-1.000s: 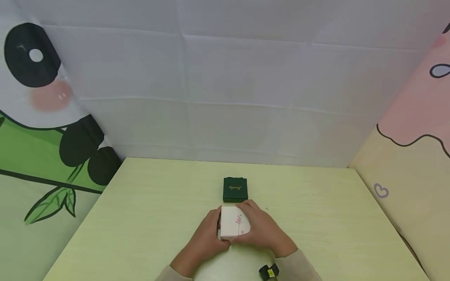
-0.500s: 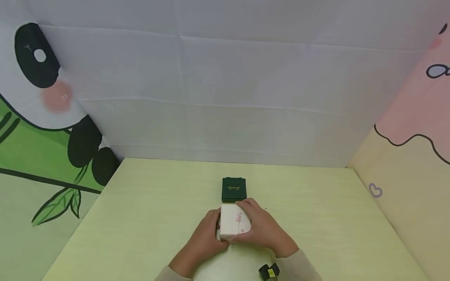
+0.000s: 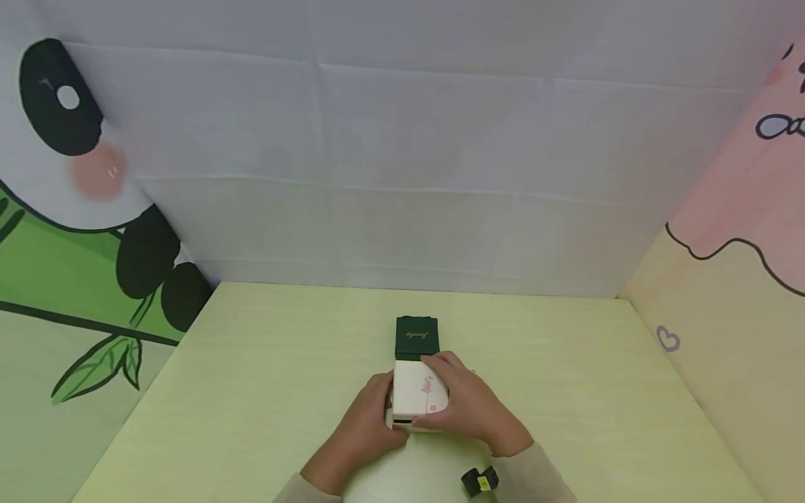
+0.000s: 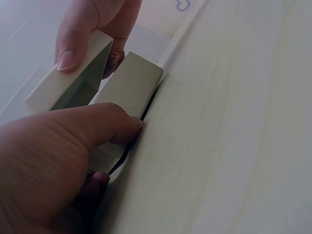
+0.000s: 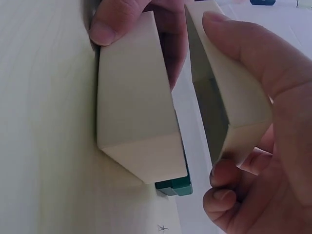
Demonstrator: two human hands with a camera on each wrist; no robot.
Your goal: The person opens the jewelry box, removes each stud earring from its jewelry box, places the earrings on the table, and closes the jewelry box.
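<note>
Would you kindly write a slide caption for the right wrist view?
Right hand holds the white lid apart from the box base, which the left hand grips.

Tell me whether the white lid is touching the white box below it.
Apart. The right wrist view shows it: the lid is lifted clear of the box, with a plain gap between them.

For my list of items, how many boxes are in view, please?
2: the white box, base in left hand, lid in right hand; the green box beyond.
</note>
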